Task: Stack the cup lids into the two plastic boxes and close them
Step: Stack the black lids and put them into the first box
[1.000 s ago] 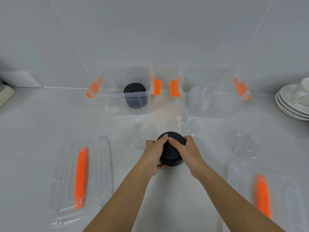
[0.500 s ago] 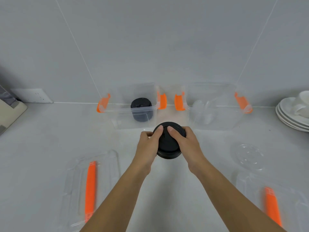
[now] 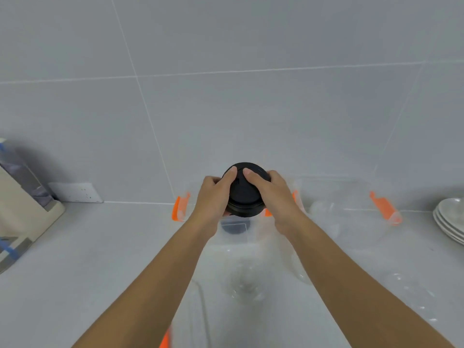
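Both hands, left hand and right hand, clasp the black lid stack above the left box at twelve o'clock; I'd lower it level onto the stack inside.

black lid stack held above left clear box, right clear box open

Lid stack above left box

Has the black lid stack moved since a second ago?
Yes. The black lid stack, held by both hands, went away from the person and now sits above the left box.
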Motion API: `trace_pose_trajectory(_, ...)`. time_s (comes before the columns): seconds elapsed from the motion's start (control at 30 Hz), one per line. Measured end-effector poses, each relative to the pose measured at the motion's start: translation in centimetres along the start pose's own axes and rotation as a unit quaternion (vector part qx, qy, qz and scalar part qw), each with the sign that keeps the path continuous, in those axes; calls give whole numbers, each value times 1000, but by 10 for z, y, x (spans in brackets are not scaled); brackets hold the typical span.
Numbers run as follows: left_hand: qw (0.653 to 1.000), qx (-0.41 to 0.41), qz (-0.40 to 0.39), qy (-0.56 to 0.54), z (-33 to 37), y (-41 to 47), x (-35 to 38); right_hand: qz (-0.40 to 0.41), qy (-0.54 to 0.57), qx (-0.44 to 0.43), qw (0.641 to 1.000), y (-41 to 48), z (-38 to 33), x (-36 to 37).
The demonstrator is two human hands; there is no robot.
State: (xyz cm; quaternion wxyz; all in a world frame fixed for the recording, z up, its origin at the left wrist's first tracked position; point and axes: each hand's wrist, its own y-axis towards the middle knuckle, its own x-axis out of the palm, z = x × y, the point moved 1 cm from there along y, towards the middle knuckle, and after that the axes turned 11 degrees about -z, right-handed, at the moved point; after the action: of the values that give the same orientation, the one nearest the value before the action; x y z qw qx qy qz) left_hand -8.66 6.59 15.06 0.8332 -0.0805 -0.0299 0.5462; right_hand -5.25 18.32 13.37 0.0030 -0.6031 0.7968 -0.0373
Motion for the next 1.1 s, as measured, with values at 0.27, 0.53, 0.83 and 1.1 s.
trace_pose_trajectory(0.27,999,-29,-27,36,16,64,-20,3,-60,29,998,69,-8,12)
trace_pose_trajectory(0.53,989,-134,-57,24,-28,115,-28,7,-53,139,989,118,43,25)
trace_pose_trajectory(0.83,977,-199,-66,-47,-75,146,-25,27,-64,190,979,134,84,21)
trace_pose_trajectory(1.1,975,-198,-50,-86,-86,151,-23,-10,-69,211,975,136,91,19)
